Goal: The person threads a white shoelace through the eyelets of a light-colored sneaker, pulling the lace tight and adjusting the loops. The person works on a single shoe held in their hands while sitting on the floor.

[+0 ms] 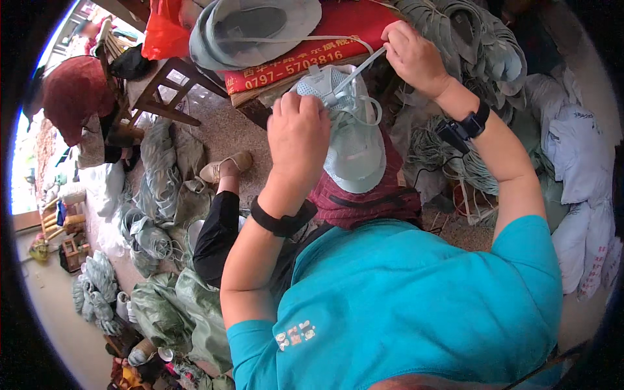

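A pale mint shoe upper lies toe toward me over a dark red checked cloth on my lap. Its far end rests by the edge of the red-covered bench. My left hand is closed on the upper's left side near the lacing, with the fingertips partly hidden. Up and to the right, my right hand pinches a flat pale shoelace and holds it taut from the upper's eyelets. Another stretch of lace loops loosely across the upper's right side.
Stacked grey-green shoe pieces sit on the red-covered bench. Bundled uppers hang at the upper right, above a heap of cords. White sacks line the right side. Left are a wooden stool, floor bundles and green sacks.
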`<state>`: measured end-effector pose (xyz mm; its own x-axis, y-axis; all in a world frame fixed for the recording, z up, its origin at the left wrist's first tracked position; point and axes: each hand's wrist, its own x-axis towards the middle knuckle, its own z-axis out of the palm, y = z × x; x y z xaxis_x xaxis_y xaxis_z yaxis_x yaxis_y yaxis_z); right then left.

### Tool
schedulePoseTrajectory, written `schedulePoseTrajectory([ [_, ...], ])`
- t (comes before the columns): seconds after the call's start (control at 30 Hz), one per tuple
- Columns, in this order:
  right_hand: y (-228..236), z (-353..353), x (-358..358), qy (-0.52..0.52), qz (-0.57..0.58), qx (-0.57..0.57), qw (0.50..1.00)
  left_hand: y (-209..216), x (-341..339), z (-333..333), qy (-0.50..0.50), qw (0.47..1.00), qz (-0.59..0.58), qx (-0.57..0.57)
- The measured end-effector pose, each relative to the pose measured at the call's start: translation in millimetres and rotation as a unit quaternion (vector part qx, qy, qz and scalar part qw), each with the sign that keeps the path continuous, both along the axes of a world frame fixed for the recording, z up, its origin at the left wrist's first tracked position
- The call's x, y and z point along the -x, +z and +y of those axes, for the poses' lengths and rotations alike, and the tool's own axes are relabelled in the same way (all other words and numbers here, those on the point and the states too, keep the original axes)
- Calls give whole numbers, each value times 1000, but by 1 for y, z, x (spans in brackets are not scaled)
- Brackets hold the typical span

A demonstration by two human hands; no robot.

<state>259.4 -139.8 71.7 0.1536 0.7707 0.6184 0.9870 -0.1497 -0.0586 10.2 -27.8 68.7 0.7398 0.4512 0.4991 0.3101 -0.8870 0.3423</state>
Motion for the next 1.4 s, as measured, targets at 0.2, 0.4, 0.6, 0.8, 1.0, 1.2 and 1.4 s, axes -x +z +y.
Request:
schedulePoseTrajectory([
  [0.2, -9, -22, -57, -77, -63, -1, 995, 11, 13, 20, 7, 994, -15, -107],
  [0.4, -8, -99, -170, -309, -114, 56, 943, -9, 84, 113, 168, 979, -32, -115],
  [0.6, -13, -64, -127, -157, -6, 140, 978, -34, 74, 75, 95, 982, -110, 118],
  [0.8, 19, 5, 29, 194, 189, 124, 955, -27, 36, 28, 21, 966, -163, 198],
  [1.0, 27, 22, 52, 194, 211, 251, 925, -20, 24, 24, -33, 968, -97, 227],
  [1.2, 53, 26, 69, 120, 414, 326, 841, -19, 22, 19, -6, 884, -111, 455],
  [1.4, 26, 25, 61, 235, 217, 164, 933, 1, 15, 21, -65, 993, -81, -53],
])
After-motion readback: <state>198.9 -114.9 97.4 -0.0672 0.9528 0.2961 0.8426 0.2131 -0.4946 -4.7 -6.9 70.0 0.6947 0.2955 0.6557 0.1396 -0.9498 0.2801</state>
